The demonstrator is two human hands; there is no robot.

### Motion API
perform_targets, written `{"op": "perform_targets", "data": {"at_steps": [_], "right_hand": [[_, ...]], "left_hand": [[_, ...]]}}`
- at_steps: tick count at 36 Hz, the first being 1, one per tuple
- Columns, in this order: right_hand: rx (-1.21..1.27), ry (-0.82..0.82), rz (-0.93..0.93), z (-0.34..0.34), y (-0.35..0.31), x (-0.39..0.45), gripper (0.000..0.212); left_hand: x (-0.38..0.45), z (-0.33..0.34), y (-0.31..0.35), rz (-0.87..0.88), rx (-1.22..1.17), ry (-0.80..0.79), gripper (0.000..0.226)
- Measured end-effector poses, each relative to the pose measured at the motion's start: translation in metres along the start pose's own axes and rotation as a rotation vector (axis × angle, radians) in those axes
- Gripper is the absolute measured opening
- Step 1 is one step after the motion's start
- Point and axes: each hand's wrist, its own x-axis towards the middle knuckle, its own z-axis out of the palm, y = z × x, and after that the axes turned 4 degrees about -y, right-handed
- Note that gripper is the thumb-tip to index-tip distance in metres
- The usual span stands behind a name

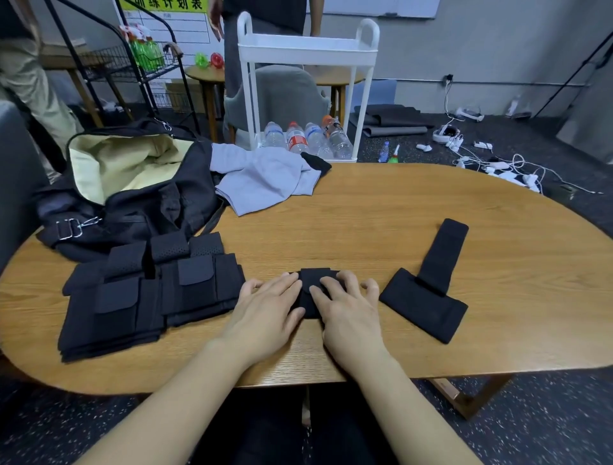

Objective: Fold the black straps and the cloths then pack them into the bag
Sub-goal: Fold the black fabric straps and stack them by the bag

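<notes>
Item: black strap [315, 282], folded small, lay at the near middle of the desk [381, 212]. My left hand [268, 308] and right hand [345, 308] pressed it flat, fingers straight, grasping nothing. Folded stack [149, 292] sat left; another strap [428, 285] right; grey cloth [265, 177] beside the gaping bag [132, 186]. Advice: press evenly, keep edges aligned, so the fold should hold.

folded strap [315, 282]: mostly covered by both hands
counter [381, 212]: left and right ends cut off
poster text [162, 4]: cropped by top edge
</notes>
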Motion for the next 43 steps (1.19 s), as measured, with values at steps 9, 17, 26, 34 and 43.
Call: {"op": "perform_targets", "data": {"at_steps": [9, 17, 26, 34, 43], "right_hand": [[0.176, -0.09, 0.263, -0.022, 0.018, 0.015, 0.033], [0.112, -0.312, 0.361, -0.019, 0.031, 0.025, 0.049], [0.155, -0.281, 0.401, -0.019, 0.02, 0.029, 0.033], [0.292, -0.19, 0.477, -0.018, 0.015, 0.024, 0.021], [0.396, -0.06, 0.542, -0.028, 0.003, 0.029, 0.036]], "left_hand": [[0.009, -0.017, 0.013, -0.167, -0.065, 0.017, 0.052], [0.025, -0.023, 0.022, -0.262, -0.147, -0.046, 0.057], [0.032, -0.021, 0.027, -0.343, -0.309, -0.012, 0.057], [0.029, -0.028, 0.024, -0.458, -0.391, 0.003, 0.042], [0.014, -0.034, 0.024, -0.316, -0.486, 0.127, 0.039]]}}
